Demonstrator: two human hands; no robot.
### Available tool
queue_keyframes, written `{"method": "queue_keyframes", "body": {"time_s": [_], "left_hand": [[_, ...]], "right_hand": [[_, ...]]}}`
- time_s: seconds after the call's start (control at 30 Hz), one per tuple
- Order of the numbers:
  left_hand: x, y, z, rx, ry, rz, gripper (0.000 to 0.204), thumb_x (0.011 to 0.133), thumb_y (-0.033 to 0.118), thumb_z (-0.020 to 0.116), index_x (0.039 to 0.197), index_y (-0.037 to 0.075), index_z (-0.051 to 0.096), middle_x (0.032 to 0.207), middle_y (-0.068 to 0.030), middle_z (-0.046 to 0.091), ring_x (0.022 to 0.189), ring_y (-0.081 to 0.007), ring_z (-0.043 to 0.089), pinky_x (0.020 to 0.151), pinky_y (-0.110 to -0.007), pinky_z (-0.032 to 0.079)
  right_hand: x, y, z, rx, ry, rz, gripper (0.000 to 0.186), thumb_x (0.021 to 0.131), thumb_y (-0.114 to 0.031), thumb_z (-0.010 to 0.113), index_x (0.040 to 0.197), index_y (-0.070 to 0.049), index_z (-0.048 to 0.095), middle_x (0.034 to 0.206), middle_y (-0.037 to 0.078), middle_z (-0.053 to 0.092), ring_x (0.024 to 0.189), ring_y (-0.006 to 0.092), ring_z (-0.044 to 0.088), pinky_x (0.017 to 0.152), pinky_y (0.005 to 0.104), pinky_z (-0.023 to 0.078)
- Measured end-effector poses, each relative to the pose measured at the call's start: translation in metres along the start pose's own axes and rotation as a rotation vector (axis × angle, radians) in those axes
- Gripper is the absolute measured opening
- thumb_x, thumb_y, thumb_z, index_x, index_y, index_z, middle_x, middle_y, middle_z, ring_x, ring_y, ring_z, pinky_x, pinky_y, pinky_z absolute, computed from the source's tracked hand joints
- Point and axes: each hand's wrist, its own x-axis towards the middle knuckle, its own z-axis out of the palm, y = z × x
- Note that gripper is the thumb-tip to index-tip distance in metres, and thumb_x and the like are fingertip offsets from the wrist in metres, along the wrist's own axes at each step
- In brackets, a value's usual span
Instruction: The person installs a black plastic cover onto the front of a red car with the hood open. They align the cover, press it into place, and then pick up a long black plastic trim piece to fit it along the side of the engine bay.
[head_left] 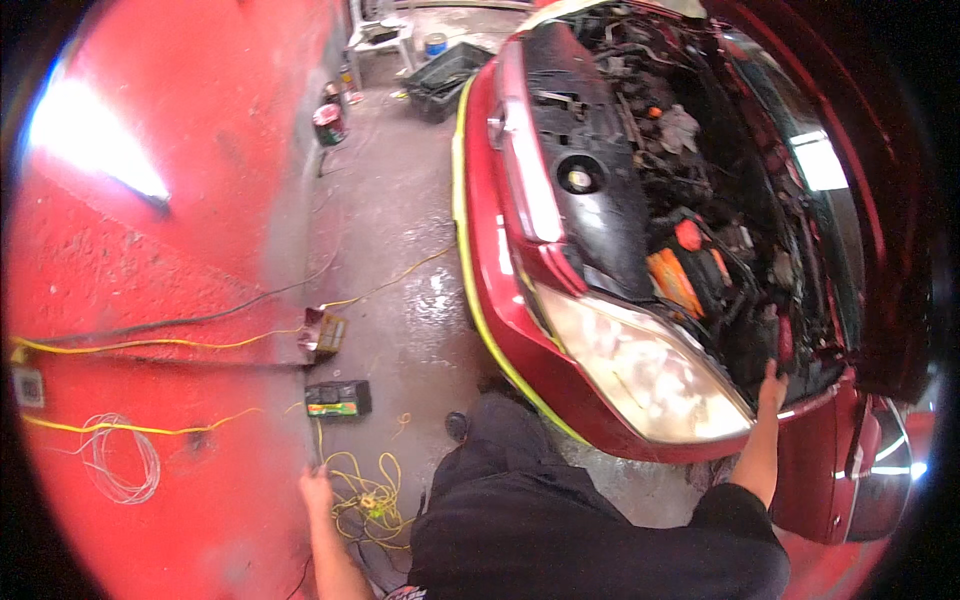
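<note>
At the lower left, my left hand is closed around a yellow cord, beside the tangled heap of the same cord on the floor. My right hand reaches to the near side edge of the engine bay of a red car. Its fingers look closed, but what they hold is too dark to make out. A narrow reddish piece shows just beyond the fingers. Left of that hand lies a cloudy headlight. Farther in, an orange-sided battery sits among dark engine parts.
A black and green box-shaped battery and a small open box stand by the red wall. A black crate, a white chair and a can are farther back. Yellow cords cross the floor.
</note>
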Motion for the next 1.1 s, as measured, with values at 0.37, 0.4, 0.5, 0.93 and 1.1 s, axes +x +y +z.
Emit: {"method": "queue_keyframes", "body": {"time_s": [0.37, 0.4, 0.5, 0.93, 1.1], "left_hand": [[0.154, 0.157, 0.100, 0.306, -0.424, 0.048, 0.052, 0.090, 0.034, 0.071, 0.130, 0.000, 0.065, 0.120, -0.0280, 0.070, 0.117, -0.0393, 0.067, 0.102, -0.044, 0.051], [0.173, 0.170, 0.097, 0.318, -0.419, 0.024, 0.051, 0.090, 0.034, 0.071, 0.129, 0.000, 0.066, 0.121, -0.0279, 0.069, 0.119, -0.0398, 0.066, 0.102, -0.045, 0.051], [0.222, 0.217, 0.082, 0.359, -0.411, -0.066, 0.046, 0.090, 0.032, 0.071, 0.123, -0.001, 0.069, 0.112, -0.0271, 0.073, 0.107, -0.0372, 0.071, 0.093, -0.043, 0.055], [0.462, 0.367, 0.086, 0.366, -0.363, 0.133, 0.018, 0.092, 0.012, 0.061, 0.092, -0.001, 0.074, 0.081, -0.0166, 0.074, 0.075, -0.0312, 0.074, 0.067, -0.041, 0.058], [0.628, 0.482, 0.130, 1.028, -0.564, 0.209, 0.032, 0.090, 0.029, 0.067, 0.103, 0.002, 0.075, 0.104, -0.0260, 0.073, 0.109, -0.0409, 0.070, 0.092, -0.048, 0.057]], "right_hand": [[-0.236, -0.399, 0.067, 0.416, 0.263, -0.778, 0.045, 0.100, -0.018, 0.064, 0.138, 0.002, 0.054, 0.153, 0.021, 0.044, 0.145, 0.0375, 0.039, 0.121, 0.0492, 0.029], [-0.260, -0.451, 0.077, 0.527, 0.149, -0.806, 0.044, 0.099, -0.016, 0.063, 0.138, 0.001, 0.055, 0.151, 0.020, 0.046, 0.145, 0.0377, 0.039, 0.121, 0.0487, 0.030], [-0.325, -0.591, 0.113, 0.693, -0.232, -0.971, 0.041, 0.094, -0.013, 0.065, 0.133, 0.000, 0.057, 0.150, 0.020, 0.046, 0.143, 0.0375, 0.041, 0.122, 0.0469, 0.030], [-0.399, -0.856, 0.223, 0.555, -1.001, -1.137, 0.037, 0.096, -0.021, 0.067, 0.127, -0.001, 0.064, 0.145, 0.019, 0.053, 0.131, 0.0387, 0.055, 0.110, 0.0442, 0.046], [-0.350, -0.837, 0.310, 0.246, -0.967, -0.494, 0.043, 0.096, -0.028, 0.067, 0.127, 0.002, 0.063, 0.131, 0.024, 0.064, 0.122, 0.0372, 0.063, 0.107, 0.0414, 0.048]]}}
